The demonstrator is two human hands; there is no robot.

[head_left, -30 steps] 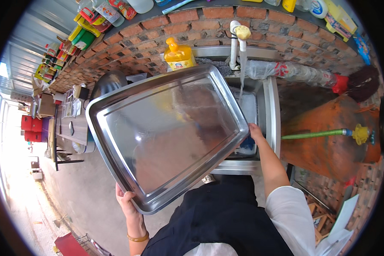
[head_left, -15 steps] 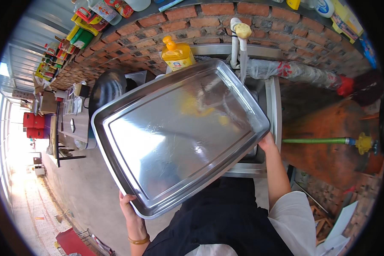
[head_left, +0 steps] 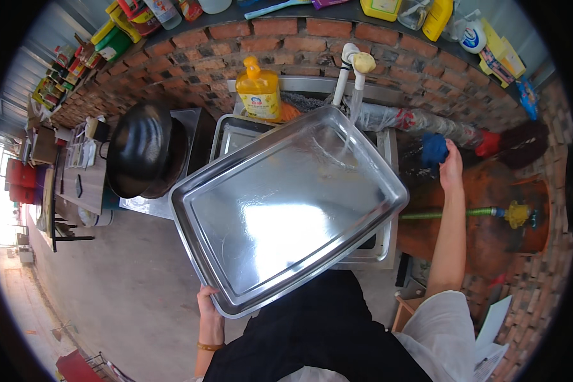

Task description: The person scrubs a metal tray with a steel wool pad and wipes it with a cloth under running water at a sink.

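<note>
Perhaps the main danger is with the metal tray [head_left: 286, 219], which is tilted across the sink [head_left: 390, 149], under the running water [head_left: 350, 137] from the tap [head_left: 363, 62]. Only the left hand [head_left: 210, 304] holds it, with fingers closed on the near left corner; whether the sink also supports the tray, I cannot tell. Because the metal looks wet and the hold is at one corner, the tray could slip or turn, and water could run over its edge to the floor [head_left: 121, 261]. The right hand [head_left: 451, 169] is apart from the tray, to the right of the sink, its fingers closed on a blue cloth [head_left: 434, 151]. Drops show near this cloth, so wetting could spread there too. Around, a yellow soap bottle [head_left: 258, 95] stands just behind the tray, and a swing of the far edge could knock it. The black wok [head_left: 135, 149] is near on the left. On the right, a wrapped pole [head_left: 383, 118] and a green hose [head_left: 442, 214] narrow the space for the right arm.
</note>
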